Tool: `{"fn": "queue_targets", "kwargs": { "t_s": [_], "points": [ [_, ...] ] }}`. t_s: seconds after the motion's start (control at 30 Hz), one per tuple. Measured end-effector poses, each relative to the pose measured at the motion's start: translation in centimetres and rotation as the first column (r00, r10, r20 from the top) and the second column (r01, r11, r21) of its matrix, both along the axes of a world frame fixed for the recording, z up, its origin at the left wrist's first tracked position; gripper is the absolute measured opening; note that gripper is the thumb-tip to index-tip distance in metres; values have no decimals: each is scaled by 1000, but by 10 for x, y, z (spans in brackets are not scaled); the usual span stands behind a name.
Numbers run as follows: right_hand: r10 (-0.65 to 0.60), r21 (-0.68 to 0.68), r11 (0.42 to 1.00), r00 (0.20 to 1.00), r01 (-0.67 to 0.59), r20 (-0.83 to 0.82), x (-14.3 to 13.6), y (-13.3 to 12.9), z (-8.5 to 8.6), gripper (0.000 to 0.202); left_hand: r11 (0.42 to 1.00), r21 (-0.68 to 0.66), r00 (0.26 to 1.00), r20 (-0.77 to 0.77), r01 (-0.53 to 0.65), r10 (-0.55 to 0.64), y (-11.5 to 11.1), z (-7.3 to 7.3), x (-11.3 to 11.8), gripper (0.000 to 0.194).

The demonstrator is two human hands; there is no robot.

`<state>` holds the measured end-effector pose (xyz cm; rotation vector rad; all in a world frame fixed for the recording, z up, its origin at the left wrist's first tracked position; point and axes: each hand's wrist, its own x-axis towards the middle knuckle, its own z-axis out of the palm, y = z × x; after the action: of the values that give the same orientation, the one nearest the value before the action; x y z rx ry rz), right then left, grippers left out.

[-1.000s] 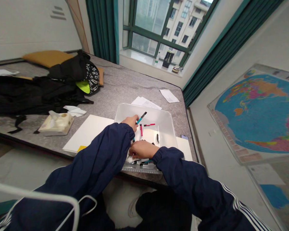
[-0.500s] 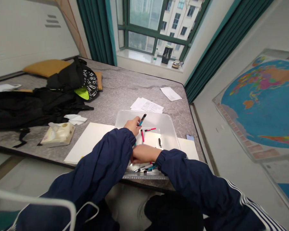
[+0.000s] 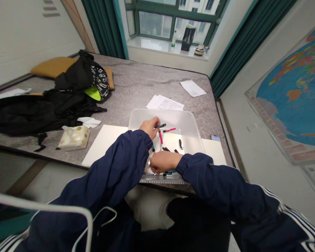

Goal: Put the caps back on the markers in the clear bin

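A clear plastic bin [image 3: 195, 131] stands at the table's front edge, with several markers inside. My left hand [image 3: 150, 127] is over the bin's left part, its fingers closed on a blue marker with a black cap [image 3: 161, 125]. Just beside it lie a red marker [image 3: 160, 137] and another red marker [image 3: 169, 130]. My right hand [image 3: 159, 163] is low in the bin near its front wall, fingers bent down and pressed together; what they hold, if anything, is hidden. A black marker [image 3: 180, 144] lies to the right.
Papers [image 3: 165, 103] lie behind the bin, and white board [image 3: 102, 140] extends under it. On the left are a tissue pack [image 3: 74, 137] and a black backpack [image 3: 36, 112]. A phone [image 3: 215, 138] lies at the right edge.
The view has tilted down. The marker in my left hand has gone from steeply upright to nearly flat. More black and red markers show behind my right hand.
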<state>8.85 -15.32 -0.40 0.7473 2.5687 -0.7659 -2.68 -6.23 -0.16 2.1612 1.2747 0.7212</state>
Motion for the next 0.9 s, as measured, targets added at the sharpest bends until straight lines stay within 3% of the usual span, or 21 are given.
{"fn": "queue_targets", "kwargs": {
  "t_s": [0.2, 0.63, 0.77, 0.9],
  "points": [
    [37, -70, 997, 999, -39, -22, -5, -2, -11, 27, 999, -15, 997, 63, 36, -35, 4, -5, -1, 17],
    [104, 148, 983, 994, -109, 40, -10, -16, -3, 21, 997, -76, 999, 43, -11, 14, 1, 0, 0, 18],
    [120, 111, 986, 990, -128, 76, -12, -13, -3, 19, 991, -127, 999, 30, -29, 33, 2, 0, 0, 21],
    [26, -82, 996, 996, -33, -85, -3, 5, -1, 14, 988, -154, 996, 87, -16, 30, 4, -1, 1, 22]
  ]
}}
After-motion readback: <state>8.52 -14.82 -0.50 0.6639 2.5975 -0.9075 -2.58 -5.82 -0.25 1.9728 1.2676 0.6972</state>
